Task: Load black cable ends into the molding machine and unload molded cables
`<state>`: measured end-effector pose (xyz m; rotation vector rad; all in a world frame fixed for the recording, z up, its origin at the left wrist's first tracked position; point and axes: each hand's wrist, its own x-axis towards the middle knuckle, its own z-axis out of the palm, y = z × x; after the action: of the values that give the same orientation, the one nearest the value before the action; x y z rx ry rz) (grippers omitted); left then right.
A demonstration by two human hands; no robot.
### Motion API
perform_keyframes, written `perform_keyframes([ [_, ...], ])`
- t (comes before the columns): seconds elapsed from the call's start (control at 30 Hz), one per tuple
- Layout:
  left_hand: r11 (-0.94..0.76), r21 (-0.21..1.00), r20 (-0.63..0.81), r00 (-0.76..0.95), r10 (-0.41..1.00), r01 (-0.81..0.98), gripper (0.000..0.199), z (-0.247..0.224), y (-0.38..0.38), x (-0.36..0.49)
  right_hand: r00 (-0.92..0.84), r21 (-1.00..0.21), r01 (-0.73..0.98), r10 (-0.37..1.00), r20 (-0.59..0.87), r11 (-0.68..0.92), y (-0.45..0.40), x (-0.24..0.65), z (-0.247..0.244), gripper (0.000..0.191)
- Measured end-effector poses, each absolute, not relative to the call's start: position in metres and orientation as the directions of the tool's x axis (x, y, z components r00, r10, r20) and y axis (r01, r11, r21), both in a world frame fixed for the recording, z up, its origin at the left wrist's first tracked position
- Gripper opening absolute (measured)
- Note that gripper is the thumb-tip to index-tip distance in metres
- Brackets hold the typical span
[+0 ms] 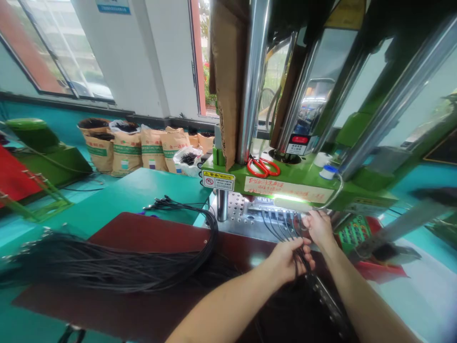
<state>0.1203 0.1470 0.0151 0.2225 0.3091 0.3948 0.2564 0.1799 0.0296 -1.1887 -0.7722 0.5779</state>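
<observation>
My left hand (291, 259) is closed around several black cables (273, 226) that run up into a metal mold (264, 205) on the press bed. Just beyond it, my right hand (317, 226) is at the right end of the mold, fingers bent together near the last cables; what its fingertips pinch is too small to tell. Below my left hand a dark metal bar with studs (326, 300) slants toward the lower right. A large bundle of black cables (117, 267) lies on the brown board (143, 233) at the left.
The green press plate (228, 166) hangs low over the mold, with red-handled scissors (263, 167) and a white-and-blue spool (328, 172) on top. Steel columns (253, 85) rise from it. Paper sacks (126, 150) stand behind the green table (167, 183). A red-and-green box (357, 233) sits at the right.
</observation>
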Motion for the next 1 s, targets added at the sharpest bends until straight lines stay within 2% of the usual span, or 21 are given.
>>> perform_keyframes([
  [0.2, 0.901, 0.237, -0.248, 0.875, 0.417, -0.363, 0.016, 0.024, 0.13, 0.106, 0.721, -0.945, -0.062, 0.669, 0.179, 0.32, 0.167, 0.245, 0.028, 0.024],
  [0.37, 0.93, 0.167, -0.283, 0.888, 0.363, -0.327, 0.014, 0.033, 0.113, 0.082, 0.789, -0.947, -0.12, 0.608, 0.091, 0.298, 0.166, 0.24, 0.021, 0.025],
  [0.5, 0.944, 0.185, -0.254, 0.914, 0.315, -0.274, 0.012, 0.031, 0.087, 0.062, 0.796, -0.948, -0.163, 0.604, 0.037, 0.273, 0.165, 0.24, 0.02, 0.025],
  [0.57, 0.926, 0.212, -0.254, 0.897, 0.362, -0.313, 0.012, 0.032, 0.078, 0.049, 0.79, -0.949, -0.175, 0.613, 0.025, 0.263, 0.16, 0.24, 0.022, 0.025],
  [0.7, 0.801, 0.265, -0.157, 0.795, 0.585, -0.537, 0.016, 0.057, 0.095, 0.0, 0.763, -0.958, -0.183, 0.646, 0.002, 0.219, 0.138, 0.245, 0.022, 0.024],
  [0.77, 0.667, 0.286, -0.096, 0.672, 0.734, -0.688, 0.02, 0.082, 0.125, -0.037, 0.742, -0.966, -0.188, 0.67, -0.023, 0.175, 0.123, 0.249, 0.02, 0.022],
  [0.83, 0.417, 0.348, -0.034, 0.433, 0.901, -0.84, 0.024, 0.108, 0.165, -0.078, 0.721, -0.972, -0.197, 0.69, -0.057, 0.126, 0.108, 0.254, 0.016, 0.02],
  [0.87, 0.235, 0.388, 0.009, 0.259, 0.966, -0.891, 0.024, 0.119, 0.187, -0.098, 0.712, -0.974, -0.202, 0.698, -0.075, 0.102, 0.101, 0.256, 0.014, 0.02],
  [0.93, -0.128, 0.571, 0.004, -0.153, 0.988, -0.811, 0.023, 0.13, 0.23, -0.132, 0.689, -0.976, -0.211, 0.717, -0.105, 0.06, 0.089, 0.261, 0.01, 0.018],
  [0.97, -0.237, 0.693, -0.026, -0.352, 0.936, -0.681, 0.024, 0.13, 0.25, -0.146, 0.669, -0.976, -0.214, 0.734, -0.116, 0.041, 0.084, 0.263, 0.008, 0.018],
  [1.0, -0.269, 0.733, -0.045, -0.44, 0.897, -0.625, 0.023, 0.126, 0.266, -0.157, 0.635, -0.975, -0.223, 0.761, -0.13, 0.019, 0.08, 0.267, 0.006, 0.018],
])
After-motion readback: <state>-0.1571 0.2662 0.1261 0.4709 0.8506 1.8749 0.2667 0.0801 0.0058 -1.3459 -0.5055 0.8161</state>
